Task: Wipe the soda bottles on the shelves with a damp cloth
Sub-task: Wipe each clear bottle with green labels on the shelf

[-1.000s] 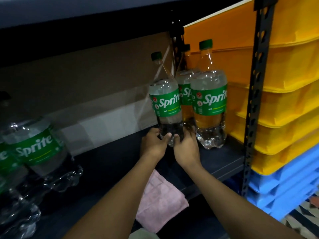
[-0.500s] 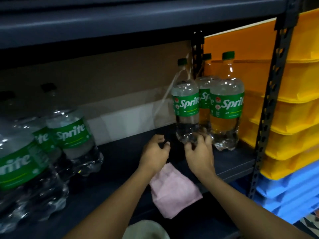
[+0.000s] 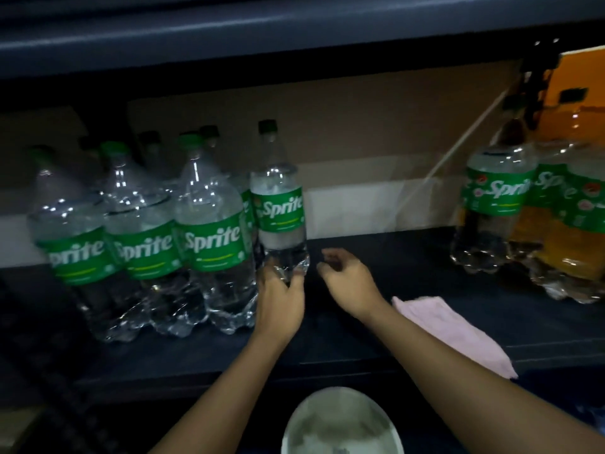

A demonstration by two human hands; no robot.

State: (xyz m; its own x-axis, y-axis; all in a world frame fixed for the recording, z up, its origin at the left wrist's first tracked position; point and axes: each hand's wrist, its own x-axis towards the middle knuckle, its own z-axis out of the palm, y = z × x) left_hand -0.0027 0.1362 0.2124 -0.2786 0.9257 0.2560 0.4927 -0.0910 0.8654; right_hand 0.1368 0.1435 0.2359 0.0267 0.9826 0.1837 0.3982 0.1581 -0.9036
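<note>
Left hand [image 3: 282,298] grips the base of an upright Sprite bottle [image 3: 279,211] standing on the dark shelf [image 3: 409,257]. Right hand [image 3: 350,283] hovers beside it, loosely curled and empty; the pink cloth [image 3: 451,329] lies near its wrist.

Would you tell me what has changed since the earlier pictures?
Both hands let go of the clear plastic Sprite bottle at the right and moved left. The left hand grips the base of the end bottle of the left group; the right hand hovers open beside it. The pink cloth still lies on the shelf.
</note>
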